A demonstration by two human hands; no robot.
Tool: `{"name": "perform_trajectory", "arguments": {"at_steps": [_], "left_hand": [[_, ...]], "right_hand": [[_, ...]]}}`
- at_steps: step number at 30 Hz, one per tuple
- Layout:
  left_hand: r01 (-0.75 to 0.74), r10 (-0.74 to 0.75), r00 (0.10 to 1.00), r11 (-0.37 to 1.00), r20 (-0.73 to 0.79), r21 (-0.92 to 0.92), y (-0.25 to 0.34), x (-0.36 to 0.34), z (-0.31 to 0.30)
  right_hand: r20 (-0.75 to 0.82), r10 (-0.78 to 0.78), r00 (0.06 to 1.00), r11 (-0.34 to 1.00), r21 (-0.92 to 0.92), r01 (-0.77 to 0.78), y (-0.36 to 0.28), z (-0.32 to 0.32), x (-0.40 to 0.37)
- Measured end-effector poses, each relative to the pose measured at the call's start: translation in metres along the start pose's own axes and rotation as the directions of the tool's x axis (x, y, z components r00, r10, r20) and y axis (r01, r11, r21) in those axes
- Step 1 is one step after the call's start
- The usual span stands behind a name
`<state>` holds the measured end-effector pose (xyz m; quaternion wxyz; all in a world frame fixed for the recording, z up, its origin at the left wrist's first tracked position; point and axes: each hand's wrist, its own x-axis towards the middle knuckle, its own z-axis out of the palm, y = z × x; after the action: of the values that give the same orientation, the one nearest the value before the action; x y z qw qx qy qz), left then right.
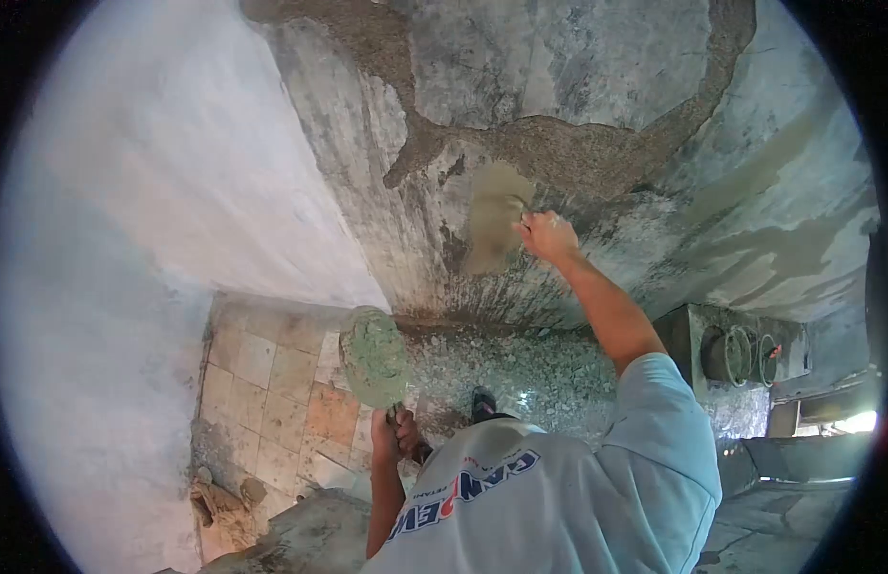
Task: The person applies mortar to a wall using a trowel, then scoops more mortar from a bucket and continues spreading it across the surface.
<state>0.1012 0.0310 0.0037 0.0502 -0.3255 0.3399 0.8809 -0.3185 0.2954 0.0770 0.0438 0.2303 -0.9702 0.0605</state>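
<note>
My right hand [549, 236] is raised to the wall, its fingers closed round the handle of a trowel [516, 203], which lies against a patch of wet plaster [494, 218]. Lower down, my left hand [396, 433] grips the handle of a round board [374, 358] coated with greenish wet mortar. Rough brown plaster [578, 153] runs across the grey wall [578, 57] above the wet patch.
A smooth white wall [214, 163] meets the grey wall at a corner on the left. Below are floor tiles [272, 368] and rubble-strewn ground [520, 378]. Buckets [727, 355] stand at the right. A dirty cloth-like heap [224, 512] lies lower left.
</note>
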Motion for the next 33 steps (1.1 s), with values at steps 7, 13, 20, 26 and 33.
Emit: {"name": "perform_trajectory", "arguments": {"at_steps": [7, 13, 20, 26, 33], "left_hand": [[0.022, -0.022, 0.999, 0.999, 0.026, -0.032, 0.003, -0.004, -0.02], [0.13, -0.13, 0.991, 0.991, 0.007, -0.023, 0.002, -0.006, -0.037], [0.016, -0.016, 0.997, 1.0, 0.078, 0.008, -0.001, -0.004, -0.03], [0.096, -0.103, 0.981, 0.994, 0.167, 0.047, 0.002, 0.013, -0.014], [0.223, -0.232, 0.93, 0.973, 0.285, 0.061, -0.01, 0.043, 0.039]], "right_hand": [[-0.163, -0.025, 0.986, 0.998, -0.061, 0.016, -0.002, -0.067, 0.005], [-0.423, -0.037, 0.905, 0.879, 0.416, 0.231, 0.011, -0.153, -0.039], [-0.426, 0.467, 0.775, 0.76, 0.642, -0.105, 0.046, 0.008, -0.18], [0.339, 0.776, 0.532, 0.416, 0.357, -0.836, 0.038, 0.246, -0.515], [0.737, 0.672, -0.073, 0.163, -0.244, -0.956, -0.011, 0.277, -0.706]]}}
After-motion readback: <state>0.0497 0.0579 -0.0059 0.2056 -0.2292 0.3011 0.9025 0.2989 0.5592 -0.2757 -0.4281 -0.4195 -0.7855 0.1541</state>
